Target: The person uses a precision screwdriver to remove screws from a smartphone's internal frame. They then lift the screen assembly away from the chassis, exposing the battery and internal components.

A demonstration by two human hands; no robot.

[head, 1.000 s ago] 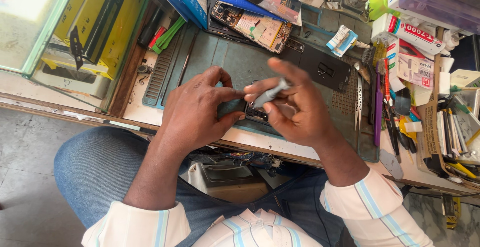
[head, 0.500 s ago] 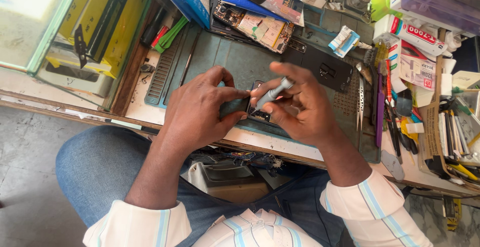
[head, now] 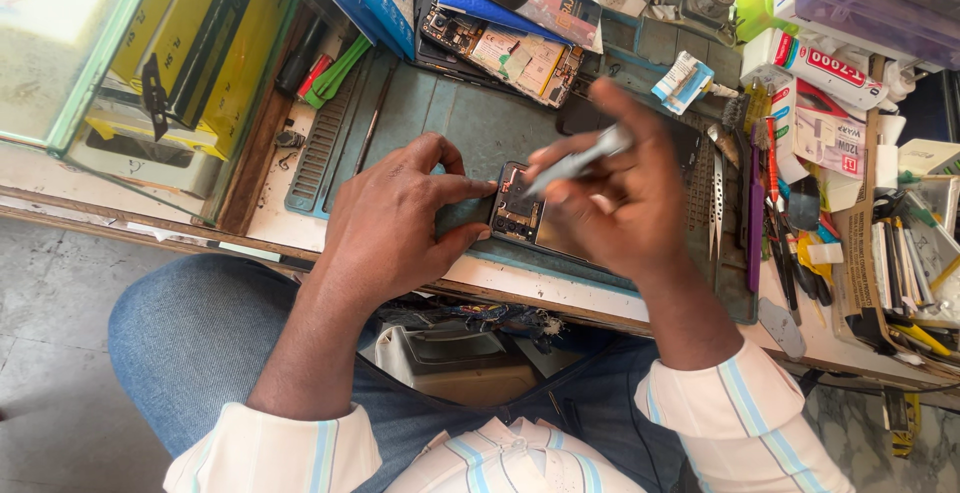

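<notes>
An opened phone (head: 520,215) with its inner board showing lies on a teal work mat (head: 450,118) near the bench's front edge. My left hand (head: 395,218) presses on the phone's left end, thumb and forefinger pinching it. My right hand (head: 620,193) covers the phone's right part and holds a slim grey tool (head: 580,161), its tip pointing down at the board.
Another opened phone (head: 500,53) lies at the back of the mat. Tweezers (head: 716,193), a purple pry tool (head: 752,203) and several pens lie to the right. Boxes and packets crowd the back and right. A glass case (head: 120,63) stands at left.
My right hand has lifted and shifted right, uncovering the phone's board, and the tool now slants down toward it. The view has moved slightly.
</notes>
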